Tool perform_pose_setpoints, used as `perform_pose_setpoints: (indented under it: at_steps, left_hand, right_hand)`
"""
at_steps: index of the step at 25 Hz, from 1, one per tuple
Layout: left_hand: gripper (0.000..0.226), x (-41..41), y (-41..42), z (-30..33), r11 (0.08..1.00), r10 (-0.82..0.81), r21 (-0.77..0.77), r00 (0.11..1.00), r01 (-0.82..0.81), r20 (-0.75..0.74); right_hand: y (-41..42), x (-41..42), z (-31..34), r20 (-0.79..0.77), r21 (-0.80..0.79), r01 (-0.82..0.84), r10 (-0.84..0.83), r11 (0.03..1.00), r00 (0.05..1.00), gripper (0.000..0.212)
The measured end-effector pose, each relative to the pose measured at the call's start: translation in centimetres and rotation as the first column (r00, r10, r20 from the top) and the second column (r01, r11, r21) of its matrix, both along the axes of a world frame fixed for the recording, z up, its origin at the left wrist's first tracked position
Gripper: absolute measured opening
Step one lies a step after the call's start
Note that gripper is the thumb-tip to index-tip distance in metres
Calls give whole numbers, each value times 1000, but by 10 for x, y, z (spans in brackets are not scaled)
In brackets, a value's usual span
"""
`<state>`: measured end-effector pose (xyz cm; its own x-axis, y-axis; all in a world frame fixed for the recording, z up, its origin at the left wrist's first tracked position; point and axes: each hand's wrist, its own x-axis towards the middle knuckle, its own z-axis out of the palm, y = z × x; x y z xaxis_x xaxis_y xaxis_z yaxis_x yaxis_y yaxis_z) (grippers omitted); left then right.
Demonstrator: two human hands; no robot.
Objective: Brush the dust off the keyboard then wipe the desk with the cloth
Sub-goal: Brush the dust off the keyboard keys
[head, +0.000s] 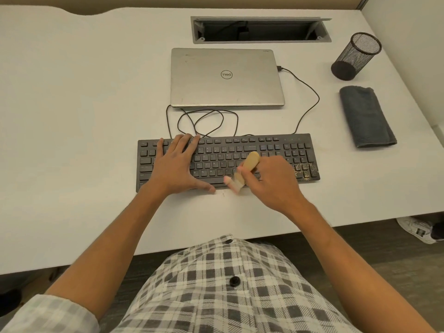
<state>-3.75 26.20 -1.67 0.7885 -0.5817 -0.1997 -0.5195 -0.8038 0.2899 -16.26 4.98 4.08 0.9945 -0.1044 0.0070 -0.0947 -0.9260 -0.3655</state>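
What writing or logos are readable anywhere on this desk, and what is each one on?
"DELL", seen upside down in a ring, on the lid of the closed laptop.
Letters such as "Y U I O P", "H J K L" and "B N M" on the keyboard; its other key legends are too small and blurred.
Nothing else carries text.

The keyboard lies at the desk centre. The laptop lies at its 12 o'clock, the cable tray beyond. The cloth lies at 2 o'clock, the cup behind it. The left hand rests on the keys; the right hand holds the brush over the front edge.
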Motion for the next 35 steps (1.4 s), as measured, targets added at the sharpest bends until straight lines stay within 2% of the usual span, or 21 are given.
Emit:
perform_pose_setpoints:
  at_steps: [2, 4, 6, 9, 13, 17, 22, 28, 32, 35]
  left_hand:
    - [153, 1, 0, 0, 1000, -1, 0, 1000, 1, 1]
    - [152, 1, 0, 0, 1000, -1, 3, 1000, 1, -1]
    - [152, 0, 0, 1, 1000, -1, 13, 1000, 1, 0]
    - [152, 0, -1, 1, 1000, -5, 19, 1000, 5, 2]
    - [149, -1, 4, 0, 1000, -19, -7, 999, 19, 35]
    - [144, -9, 25, -3, 998, 53, -44, 992, -49, 111]
    - [140, -28, 60, -10, 963, 263, -117, 946, -244, 192]
    - [130, -49, 87, -22, 893, 442, -184, 877, -411, 186]
    - [127, -51, 91, -29, 884, 455, -195, 876, -424, 160]
    - [128, -51, 91, -30, 879, 465, -195, 871, -434, 157]
  right_hand:
    - [-7, -9, -2, 81, 8, 73, -74, 997, 994, 57]
    - [-13, -18, -2, 169, 91, 139, -153, 986, 974, 41]
    - [-16, -26, -1, 226, 233, 183, -236, 955, 945, 33]
    - [-25, -35, 2, 267, 462, 231, -383, 856, 884, 16]
    - [-35, -43, 5, 259, 544, 241, -434, 804, 863, 11]
    - [-38, -42, 1, 251, 565, 219, -419, 796, 873, 13]
    - [-30, -31, -4, 194, 537, 169, -316, 827, 929, 18]
    - [-5, -9, -7, 173, 518, 71, -186, 852, 967, 22]
    - [17, 19, 6, 236, 374, -158, 71, 914, 969, 25]
    - [41, 49, 10, 173, 247, -312, 275, 917, 946, 34]
